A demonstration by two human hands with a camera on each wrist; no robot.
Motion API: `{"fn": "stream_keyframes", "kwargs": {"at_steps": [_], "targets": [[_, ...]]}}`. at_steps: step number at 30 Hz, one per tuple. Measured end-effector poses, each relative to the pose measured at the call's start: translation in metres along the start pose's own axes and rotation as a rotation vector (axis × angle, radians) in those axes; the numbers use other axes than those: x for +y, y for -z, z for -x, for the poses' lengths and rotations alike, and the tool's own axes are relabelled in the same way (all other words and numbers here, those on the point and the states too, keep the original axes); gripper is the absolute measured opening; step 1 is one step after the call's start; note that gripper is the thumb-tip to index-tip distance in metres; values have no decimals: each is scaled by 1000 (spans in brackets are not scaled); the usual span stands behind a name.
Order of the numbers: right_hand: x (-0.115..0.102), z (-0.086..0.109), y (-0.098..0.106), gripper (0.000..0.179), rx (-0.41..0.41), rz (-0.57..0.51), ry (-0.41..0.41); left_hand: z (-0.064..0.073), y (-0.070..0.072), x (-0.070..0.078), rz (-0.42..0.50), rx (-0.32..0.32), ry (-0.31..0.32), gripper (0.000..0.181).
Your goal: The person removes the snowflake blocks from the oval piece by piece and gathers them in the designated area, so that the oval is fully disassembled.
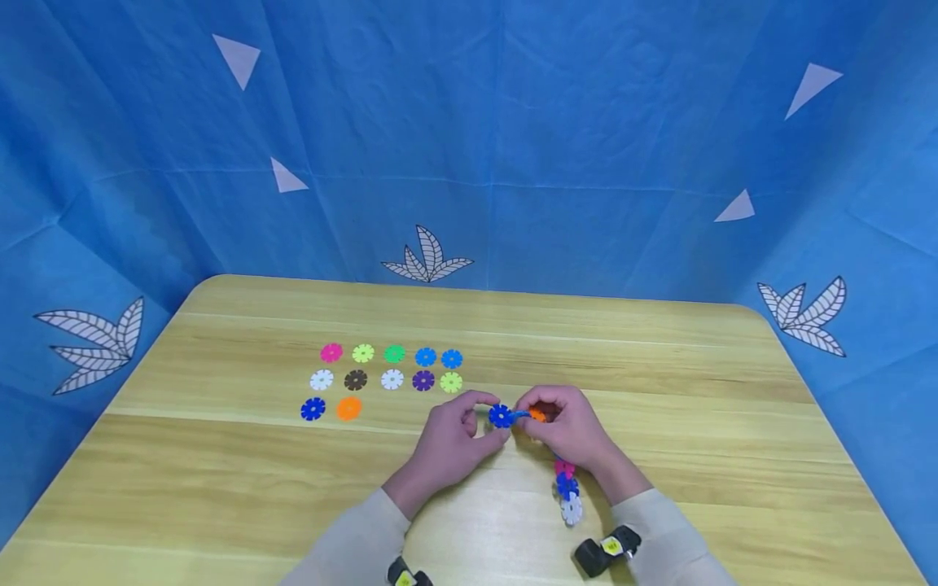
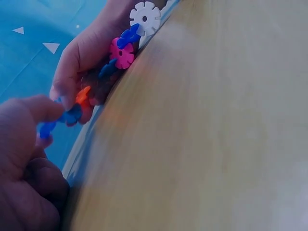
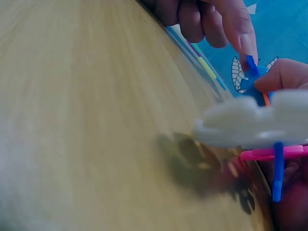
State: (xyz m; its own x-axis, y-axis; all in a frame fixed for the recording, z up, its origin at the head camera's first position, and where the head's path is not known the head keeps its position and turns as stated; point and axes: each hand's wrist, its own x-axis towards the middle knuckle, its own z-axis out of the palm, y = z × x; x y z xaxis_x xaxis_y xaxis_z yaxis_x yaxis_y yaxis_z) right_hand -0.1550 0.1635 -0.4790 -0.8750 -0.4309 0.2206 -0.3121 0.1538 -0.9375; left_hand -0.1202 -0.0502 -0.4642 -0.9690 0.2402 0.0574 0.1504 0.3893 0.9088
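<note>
My left hand (image 1: 449, 443) pinches a dark blue notched plastic disc (image 1: 501, 416) by its edges, between thumb and index finger. This disc meets a lighter blue disc (image 2: 73, 114) at the end of a chain of interlocked discs. With thumb and fingers my right hand (image 1: 575, 427) grips the chain near that lighter blue disc and an orange disc (image 1: 538, 414). The chain's other end hangs below the right hand: a pink disc (image 1: 563, 468), another dark blue disc (image 1: 567, 487) and a white disc (image 1: 572, 510). Fingers hide part of the chain's middle.
Loose notched discs lie flat in rows on the wooden table (image 1: 220, 472), left of my hands. Among them are a brown disc (image 1: 355, 380), an orange disc (image 1: 348, 408) and a purple disc (image 1: 422, 380). A blue curtain (image 1: 491, 122) hangs behind the table.
</note>
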Motion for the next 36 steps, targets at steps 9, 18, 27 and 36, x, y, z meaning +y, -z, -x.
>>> {"fn": "stream_keyframes", "kwargs": {"at_steps": [9, 18, 27, 36], "targets": [[-1, -1, 0, 18, 7, 42, -33, -3, -3, 0, -49, -2, -45, 38], [-5, -1, -1, 18, 49, 31, -63, 0, -1, -2, 40, 69, -14, 31], [-2, 1, -2, 16, 55, 17, -49, 4, 3, -5, 67, 114, 31, 33], [-3, 1, -1, 14, 60, 33, -80, 10, 18, -10, 64, 172, 83, 33]]}}
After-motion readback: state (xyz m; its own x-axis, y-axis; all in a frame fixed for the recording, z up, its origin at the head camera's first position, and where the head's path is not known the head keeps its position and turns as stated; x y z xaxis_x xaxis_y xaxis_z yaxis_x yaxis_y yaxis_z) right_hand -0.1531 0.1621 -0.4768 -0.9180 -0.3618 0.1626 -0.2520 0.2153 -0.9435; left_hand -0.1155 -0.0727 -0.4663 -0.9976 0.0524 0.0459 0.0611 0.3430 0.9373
